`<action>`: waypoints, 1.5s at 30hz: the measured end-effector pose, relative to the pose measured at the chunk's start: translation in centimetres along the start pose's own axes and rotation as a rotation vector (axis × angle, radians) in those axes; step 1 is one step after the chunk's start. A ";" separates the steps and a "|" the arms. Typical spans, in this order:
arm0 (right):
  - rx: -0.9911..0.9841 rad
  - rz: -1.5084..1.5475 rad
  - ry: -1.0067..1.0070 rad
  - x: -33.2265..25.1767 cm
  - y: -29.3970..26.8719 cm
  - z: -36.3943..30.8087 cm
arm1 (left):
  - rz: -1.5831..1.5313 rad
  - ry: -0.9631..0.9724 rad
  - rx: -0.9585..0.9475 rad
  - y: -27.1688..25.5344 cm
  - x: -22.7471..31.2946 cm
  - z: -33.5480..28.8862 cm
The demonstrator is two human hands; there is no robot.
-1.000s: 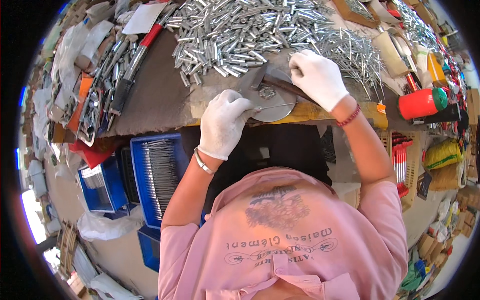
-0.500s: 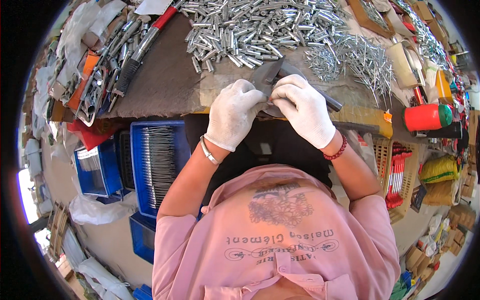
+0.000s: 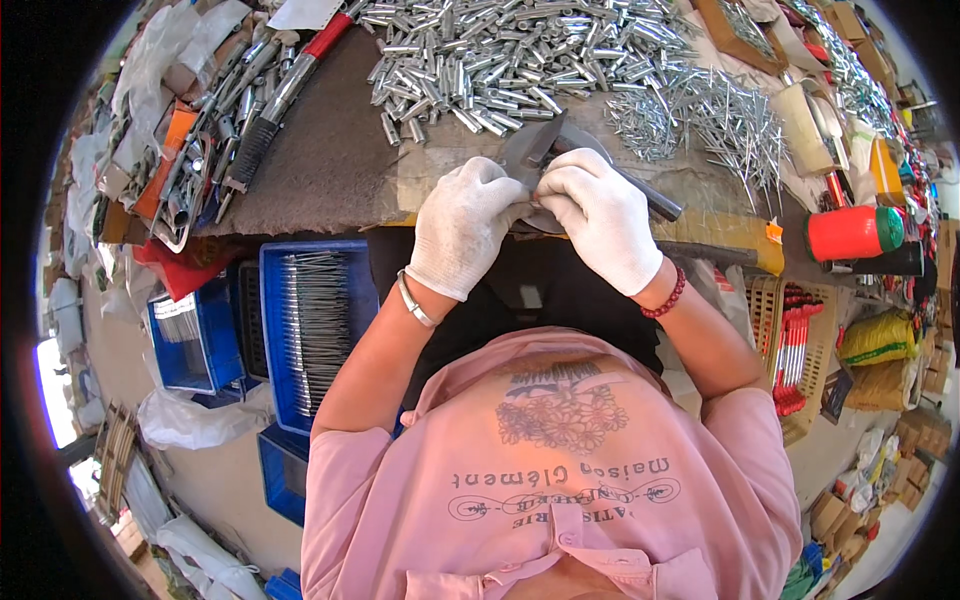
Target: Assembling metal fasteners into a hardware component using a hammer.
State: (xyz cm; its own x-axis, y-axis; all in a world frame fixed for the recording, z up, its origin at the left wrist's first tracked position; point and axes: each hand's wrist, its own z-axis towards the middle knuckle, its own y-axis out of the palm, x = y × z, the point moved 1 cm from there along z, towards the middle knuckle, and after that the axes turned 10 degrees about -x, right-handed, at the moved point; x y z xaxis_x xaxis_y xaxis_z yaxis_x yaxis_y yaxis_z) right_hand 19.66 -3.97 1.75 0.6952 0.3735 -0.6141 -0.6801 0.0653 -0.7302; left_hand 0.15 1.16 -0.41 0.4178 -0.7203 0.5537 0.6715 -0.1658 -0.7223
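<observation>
Counter point(image 3: 320, 190) is carrying tubes point(image 3: 520, 60). L. hand point(image 3: 465, 228) & R. hand point(image 3: 602, 218) are closing tip-to-tip by hammer point(image 3: 650, 196); any gripped pc. is hiding between, ID unclear. Prob. fitting step; next move's needing alignment.

1. Pink shirt point(image 3: 555, 462), chest: one dark line of larger lettering point(image 3: 568, 471), legible, upside down seen from above.
2. Nearer collar: smaller capitals point(image 3: 562, 512), scrollwork point(image 3: 652, 493) either side.
3. Beyond flower print point(image 3: 562, 418): dark band point(image 3: 555, 376), possibly lettered; can't make it out from here.
</observation>
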 end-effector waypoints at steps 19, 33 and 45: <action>0.168 -0.294 0.057 -1.2 -6.3 -4.0 | -0.072 0.002 -0.034 -0.1 -0.8 0.0; -0.055 0.108 0.081 -3.7 -7.7 -4.4 | -0.160 -0.070 -0.098 -1.4 0.0 0.6; 0.010 -0.096 0.080 -2.1 -6.3 -4.0 | -0.250 -0.174 -0.163 -1.5 -0.2 0.5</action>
State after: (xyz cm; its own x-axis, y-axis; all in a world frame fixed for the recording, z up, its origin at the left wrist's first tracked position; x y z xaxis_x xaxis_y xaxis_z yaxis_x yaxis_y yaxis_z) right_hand 23.44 -8.89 6.40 0.7735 0.2901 -0.5636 -0.6113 0.1066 -0.7842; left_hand -0.57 1.87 0.76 0.3601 -0.5205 0.7742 0.6658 -0.4380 -0.6041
